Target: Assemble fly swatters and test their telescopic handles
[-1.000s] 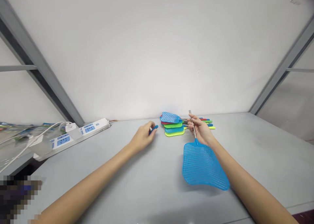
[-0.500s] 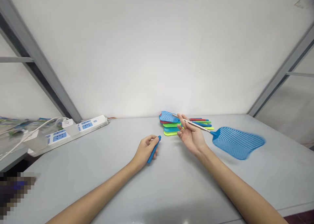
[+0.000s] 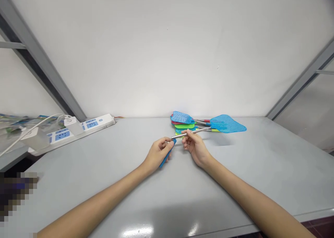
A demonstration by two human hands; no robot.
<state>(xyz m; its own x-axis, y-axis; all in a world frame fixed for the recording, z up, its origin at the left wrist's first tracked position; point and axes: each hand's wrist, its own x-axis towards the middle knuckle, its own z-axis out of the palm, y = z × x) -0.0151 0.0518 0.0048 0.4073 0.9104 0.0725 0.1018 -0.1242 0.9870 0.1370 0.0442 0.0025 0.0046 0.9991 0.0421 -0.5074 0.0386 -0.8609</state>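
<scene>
The left hand (image 3: 156, 154) grips a slim blue plastic-looking handle (image 3: 165, 158). The right hand (image 3: 197, 150) pinches a thin silver metal rod (image 3: 178, 136) (probably for finer control).

No readable text, label, brand, number or sign anywhere; too small or blurred to tell on the white power strip (image 3: 78, 133) and plastic packages (image 3: 48, 126).
</scene>
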